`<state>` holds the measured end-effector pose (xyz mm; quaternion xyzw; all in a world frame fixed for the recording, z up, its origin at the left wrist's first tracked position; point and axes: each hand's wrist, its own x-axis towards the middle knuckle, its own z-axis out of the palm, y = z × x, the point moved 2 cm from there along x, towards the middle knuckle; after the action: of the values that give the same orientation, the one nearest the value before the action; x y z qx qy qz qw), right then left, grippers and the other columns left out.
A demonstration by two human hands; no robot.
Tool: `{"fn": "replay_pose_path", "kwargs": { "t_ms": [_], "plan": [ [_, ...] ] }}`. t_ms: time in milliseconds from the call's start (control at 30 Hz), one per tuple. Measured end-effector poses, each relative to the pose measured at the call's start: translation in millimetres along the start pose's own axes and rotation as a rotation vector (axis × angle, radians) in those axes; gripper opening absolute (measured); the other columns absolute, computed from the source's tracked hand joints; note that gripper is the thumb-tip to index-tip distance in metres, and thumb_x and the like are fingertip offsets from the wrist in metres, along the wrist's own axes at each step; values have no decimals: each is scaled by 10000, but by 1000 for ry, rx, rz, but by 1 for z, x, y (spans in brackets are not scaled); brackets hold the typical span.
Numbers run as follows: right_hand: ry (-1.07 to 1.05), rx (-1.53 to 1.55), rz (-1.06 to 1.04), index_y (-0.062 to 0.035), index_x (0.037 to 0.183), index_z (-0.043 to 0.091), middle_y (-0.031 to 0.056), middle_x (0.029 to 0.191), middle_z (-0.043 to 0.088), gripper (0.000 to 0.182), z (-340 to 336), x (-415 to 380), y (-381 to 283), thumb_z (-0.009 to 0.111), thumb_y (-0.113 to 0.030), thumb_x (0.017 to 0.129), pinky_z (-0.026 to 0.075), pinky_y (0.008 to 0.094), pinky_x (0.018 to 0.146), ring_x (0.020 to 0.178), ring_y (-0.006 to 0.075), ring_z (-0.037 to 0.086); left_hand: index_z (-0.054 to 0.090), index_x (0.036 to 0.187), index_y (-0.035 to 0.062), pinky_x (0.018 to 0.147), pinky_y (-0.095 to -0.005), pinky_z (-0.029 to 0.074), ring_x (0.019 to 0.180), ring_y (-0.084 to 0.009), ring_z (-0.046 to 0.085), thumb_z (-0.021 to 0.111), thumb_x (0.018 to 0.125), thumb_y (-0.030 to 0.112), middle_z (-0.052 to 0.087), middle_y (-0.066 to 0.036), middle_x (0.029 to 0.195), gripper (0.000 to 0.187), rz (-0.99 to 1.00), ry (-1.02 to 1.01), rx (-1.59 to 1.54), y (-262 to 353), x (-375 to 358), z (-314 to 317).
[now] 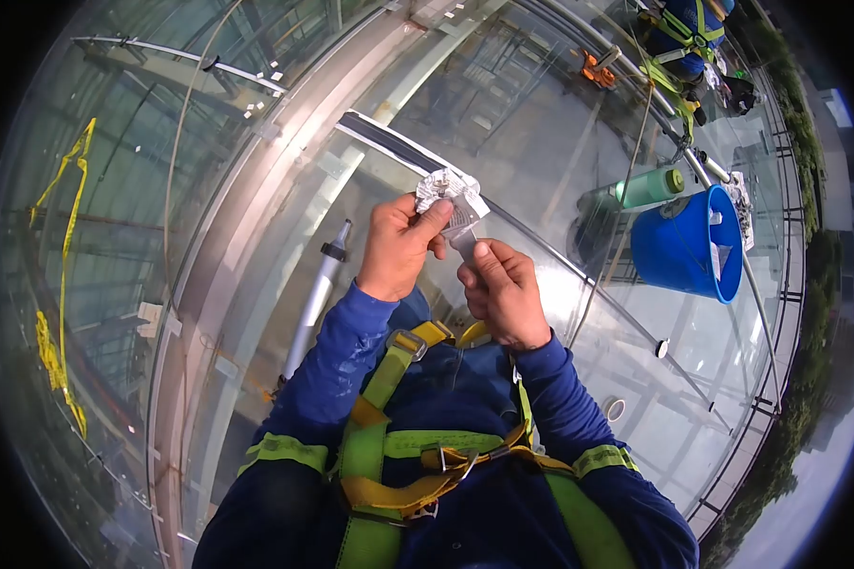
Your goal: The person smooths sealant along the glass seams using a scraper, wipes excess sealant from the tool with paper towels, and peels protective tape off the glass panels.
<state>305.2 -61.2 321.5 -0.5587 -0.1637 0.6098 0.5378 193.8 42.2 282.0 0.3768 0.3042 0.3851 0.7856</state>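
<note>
My left hand (399,245) pinches a crumpled sheet of printed white paper (436,188), thumb on top. A thin grey scraper (463,220) lies with its wide end against that paper. Its narrow end is closed between the thumb and fingers of my right hand (505,292). Both hands are close together in front of my chest. Left of my left forearm lies a sealant gun (318,299) with a pointed nozzle, touched by neither hand. Beyond the paper, a dark strip with pale edges (384,139) runs along the glass.
A blue bucket (674,248) and a green bottle (650,188) stand on the right. Another person in a harness (690,38) is at the upper right. A rope (626,180) crosses the glass panels. Yellow tape (64,275) hangs at the left. A tape roll (615,410) lies near my right elbow.
</note>
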Motion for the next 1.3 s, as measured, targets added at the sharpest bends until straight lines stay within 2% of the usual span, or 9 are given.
{"fn": "replay_pose_path", "kwargs": {
  "t_ms": [167,300,533,633,733,800,1067,1200,1300],
  "plan": [
    [116,62,-94,-9,982,559,-16,665,499,271,9,28,-3,470,-261,1029,262,206,396,467,29,348,653,1008,9,554,-229,449,634,-82,555,616,961,183,666,-30,844,184,-101,43,-334,-2,19,-1],
    [134,-116,-124,-39,916,558,-31,629,456,278,12,51,3,480,-283,1025,225,217,379,440,36,313,673,995,-1,537,-236,450,626,-86,559,602,967,187,679,-47,829,203,82,-10,92,-6,23,-9],
    [39,-301,-214,18,990,640,-65,636,403,395,22,78,6,482,-343,1023,230,214,464,524,24,303,653,839,2,449,-251,441,517,-79,504,617,952,189,581,-12,644,221,223,602,115,-26,126,-158],
    [40,-375,-301,61,1177,633,-68,693,382,507,8,116,-7,478,-396,1020,278,213,586,653,50,330,642,889,19,644,-380,514,656,-252,612,620,918,180,649,-121,779,165,272,916,781,-80,146,-275],
    [76,-415,-490,44,1157,610,-18,822,549,334,-6,178,-15,588,-241,985,409,218,715,765,68,481,628,930,17,805,-430,478,871,-339,620,622,898,193,638,-164,948,180,32,1063,1353,-120,137,-342],
    [-21,-404,-510,25,1149,592,8,949,621,264,-12,222,-26,639,-140,947,454,244,782,837,87,539,616,968,17,855,-445,449,958,-336,596,620,898,206,622,-154,992,201,-86,1080,1365,-143,129,-372],
    [-224,-1259,-757,-98,1055,672,99,921,664,213,37,411,-43,648,-55,847,516,384,753,817,273,661,573,1027,37,983,-501,368,1072,-317,564,588,901,200,597,-144,1118,206,43,1349,1509,-169,152,-403],
    [-452,-1555,-825,-99,1061,673,110,962,663,229,69,511,-8,613,-31,850,520,405,735,851,343,636,557,1029,45,1015,-495,362,1122,-333,551,585,880,169,603,-151,1145,195,-157,1330,1537,-158,156,-394],
    [-569,-1776,-794,-159,1049,696,91,994,678,237,78,579,27,585,-48,871,470,425,814,864,300,656,557,1051,50,1021,-498,361,1108,-324,562,585,877,165,614,-138,1135,210,-191,1329,1571,-158,158,-393]
  ]
}}
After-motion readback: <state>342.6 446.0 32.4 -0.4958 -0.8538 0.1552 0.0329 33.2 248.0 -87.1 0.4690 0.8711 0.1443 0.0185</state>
